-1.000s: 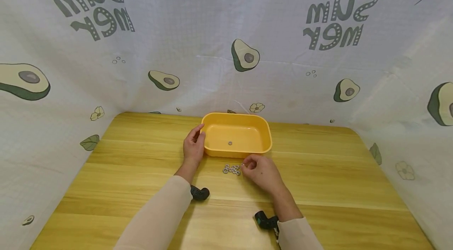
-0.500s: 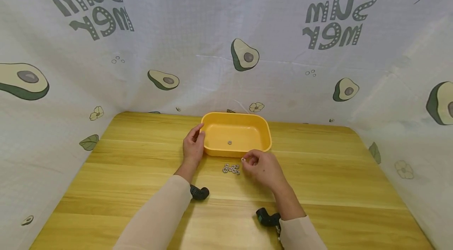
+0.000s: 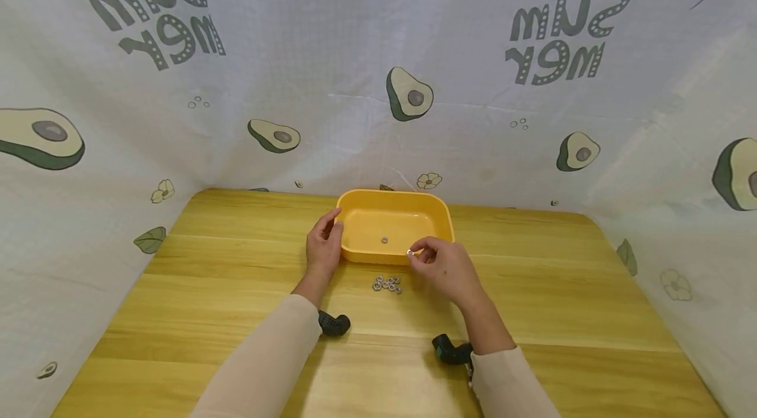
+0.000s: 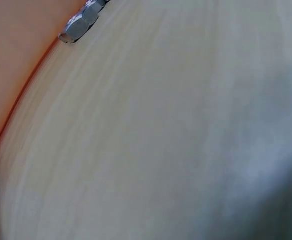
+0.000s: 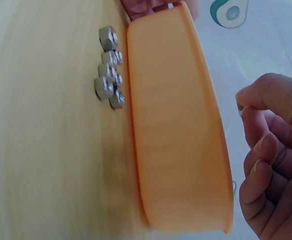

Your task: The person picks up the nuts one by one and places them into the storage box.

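In the head view, a yellow plastic tray [image 3: 393, 259] stands at the back of the table with one small nut [image 3: 384, 240] on its floor. My left hand [image 3: 323, 248] rests against the tray's left end, fingers and thumb at the rim. Between thumb and forefinger, my right hand [image 3: 446, 268] pinches a small metal nut [image 3: 411, 252] at the tray's front rim. Several silver hex nuts [image 3: 387, 284] lie clustered on the wood just in front. The right wrist view shows these nuts [image 5: 105, 86] beside the tray wall [image 5: 176, 125], with the right hand [image 5: 273, 150] above the rim.
A wooden table [image 3: 236, 260] extends on both sides of the tray. White cloth [image 3: 343, 43] with avocado prints hangs behind and along the sides. Black wrist devices [image 3: 334, 324] sit by both cuffs.
My right hand has lifted from beside the nut cluster up to the tray's front rim, carrying a pinched nut. The left hand and the tray have stayed in place.
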Motion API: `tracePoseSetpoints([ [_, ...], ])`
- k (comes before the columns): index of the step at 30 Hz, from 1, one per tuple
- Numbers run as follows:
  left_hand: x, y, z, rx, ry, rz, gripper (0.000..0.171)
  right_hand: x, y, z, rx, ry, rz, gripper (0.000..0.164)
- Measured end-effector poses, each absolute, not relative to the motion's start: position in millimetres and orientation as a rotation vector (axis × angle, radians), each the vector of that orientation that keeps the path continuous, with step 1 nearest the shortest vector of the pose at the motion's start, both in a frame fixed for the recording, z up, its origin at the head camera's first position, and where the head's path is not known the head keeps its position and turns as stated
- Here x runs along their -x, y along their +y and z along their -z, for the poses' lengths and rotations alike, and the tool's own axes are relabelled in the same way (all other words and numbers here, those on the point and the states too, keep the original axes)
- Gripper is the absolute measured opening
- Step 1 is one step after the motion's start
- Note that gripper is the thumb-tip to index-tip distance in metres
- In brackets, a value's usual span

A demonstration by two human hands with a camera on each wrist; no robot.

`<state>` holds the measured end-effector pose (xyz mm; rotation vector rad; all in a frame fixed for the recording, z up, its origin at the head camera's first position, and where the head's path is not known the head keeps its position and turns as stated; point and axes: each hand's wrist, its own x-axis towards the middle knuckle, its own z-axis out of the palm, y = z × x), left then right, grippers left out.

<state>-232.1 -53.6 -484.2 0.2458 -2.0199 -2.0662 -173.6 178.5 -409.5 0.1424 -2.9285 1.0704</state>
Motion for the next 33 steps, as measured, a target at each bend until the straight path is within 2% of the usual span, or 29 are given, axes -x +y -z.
tracePoseSetpoints([
  [33, 235.0, -52.3, 484.8, -0.264, -1.99, 2.096, 0.035, 225.3, 181.7, 393.8, -0.32, -2.997, -0.833, 0.021],
])
